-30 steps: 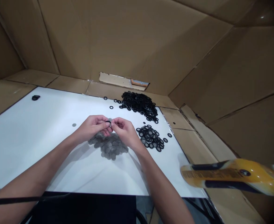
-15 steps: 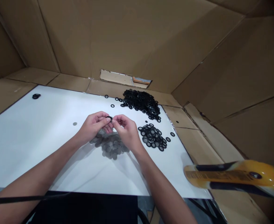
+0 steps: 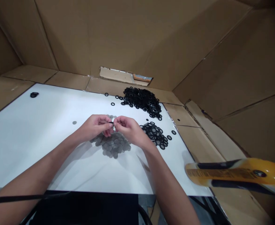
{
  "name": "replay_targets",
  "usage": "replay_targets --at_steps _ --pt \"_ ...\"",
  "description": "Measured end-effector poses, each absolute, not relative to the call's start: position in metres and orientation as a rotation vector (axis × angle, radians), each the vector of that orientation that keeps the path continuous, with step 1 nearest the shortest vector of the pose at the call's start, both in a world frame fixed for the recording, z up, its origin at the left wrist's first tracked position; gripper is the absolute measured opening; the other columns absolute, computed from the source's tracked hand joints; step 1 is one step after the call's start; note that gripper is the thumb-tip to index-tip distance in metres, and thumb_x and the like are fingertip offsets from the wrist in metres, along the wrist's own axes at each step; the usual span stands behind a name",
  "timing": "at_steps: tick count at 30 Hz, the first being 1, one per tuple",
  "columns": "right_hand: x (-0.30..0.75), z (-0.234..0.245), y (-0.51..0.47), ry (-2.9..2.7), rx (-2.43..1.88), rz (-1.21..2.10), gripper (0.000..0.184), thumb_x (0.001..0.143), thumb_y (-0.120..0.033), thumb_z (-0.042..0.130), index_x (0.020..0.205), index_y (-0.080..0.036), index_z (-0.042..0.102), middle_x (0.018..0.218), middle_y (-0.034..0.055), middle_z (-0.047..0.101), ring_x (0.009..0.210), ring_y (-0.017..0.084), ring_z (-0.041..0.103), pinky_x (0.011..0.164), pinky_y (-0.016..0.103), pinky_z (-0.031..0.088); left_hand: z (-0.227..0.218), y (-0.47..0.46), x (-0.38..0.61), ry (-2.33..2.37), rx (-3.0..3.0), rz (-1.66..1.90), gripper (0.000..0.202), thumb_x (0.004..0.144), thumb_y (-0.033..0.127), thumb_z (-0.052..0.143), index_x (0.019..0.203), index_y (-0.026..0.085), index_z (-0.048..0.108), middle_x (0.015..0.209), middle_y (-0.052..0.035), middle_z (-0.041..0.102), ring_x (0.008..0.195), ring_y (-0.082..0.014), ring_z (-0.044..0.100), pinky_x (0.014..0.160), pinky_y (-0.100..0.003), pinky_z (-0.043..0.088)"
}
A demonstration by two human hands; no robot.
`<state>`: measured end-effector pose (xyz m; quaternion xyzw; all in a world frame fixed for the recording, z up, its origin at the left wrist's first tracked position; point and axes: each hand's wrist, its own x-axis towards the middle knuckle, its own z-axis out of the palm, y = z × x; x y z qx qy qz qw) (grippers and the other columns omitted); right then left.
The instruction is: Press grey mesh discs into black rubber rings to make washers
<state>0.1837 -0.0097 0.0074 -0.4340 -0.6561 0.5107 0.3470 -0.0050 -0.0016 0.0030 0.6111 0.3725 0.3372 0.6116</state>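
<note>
left hand (image 3: 95, 126) and right hand (image 3: 131, 128) meet mid-board, fingertips of both clamped on a small black rubber ring (image 3: 111, 122). gray discs (image 3: 112, 145) lie heaped directly below the hands, on a white board (image 3: 29, 140). a heap of black rings (image 3: 142, 100) sits near the far edge, and a smaller pile of black rings with gray centers (image 3: 155, 135) lies just right of the right hand.

White board (image 3: 29, 140): black rings (image 3: 142, 99), grey discs (image 3: 112, 147).
</note>
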Motion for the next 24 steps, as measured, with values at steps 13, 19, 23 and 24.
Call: replay_targets --at_steps 13,19,23,24 --pt "0.178 0.006 -0.014 -1.728 -1.186 1.102 0.013 0.089 -0.031 0.055 0.084 -0.02 0.06 0.077 -0.0017 0.063 0.07 0.013 0.054 0.066 0.025 0.042 0.005 -0.004 -0.004 0.85 1.39 0.903 0.025 0.086 0.04 0.068 0.084 0.015 0.065 0.072 -0.0045 0.071 0.066 -0.0191 0.069 0.065 -0.031 0.056" --pt "0.173 -0.002 -0.013 -1.587 -1.143 1.124 0.019 0.091 -0.036 0.057 0.088 -0.019 0.064 0.081 0.0018 0.067 0.074 0.016 0.061 0.072 0.028 0.048 0.0 -0.003 -0.002 0.813 1.36 1.02 0.025 0.088 0.041 0.067 0.091 0.018 0.058 0.071 -0.0018 0.071 0.062 -0.0176 0.068 0.064 -0.031 0.056" --pt "0.172 -0.002 -0.013 -1.58 -1.143 1.126 0.017 0.089 -0.035 0.058 0.088 -0.019 0.064 0.079 0.0012 0.067 0.073 0.015 0.06 0.071 0.028 0.048 -0.002 -0.002 -0.002 0.795 1.354 0.991 0.023 0.09 0.04 0.065 0.091 0.018 0.057 0.07 -0.0011 0.07 0.061 -0.017 0.067 0.064 -0.03 0.055" --pt "0.172 -0.002 -0.013 -1.583 -1.148 1.119 0.017 0.089 -0.035 0.058 0.088 -0.019 0.064 0.079 0.0013 0.067 0.073 0.015 0.06 0.071 0.028 0.047 -0.002 -0.002 -0.002 0.798 1.353 0.988 0.023 0.09 0.039 0.065 0.091 0.018 0.057 0.07 -0.001 0.07 0.061 -0.0169 0.067 0.063 -0.03 0.055"
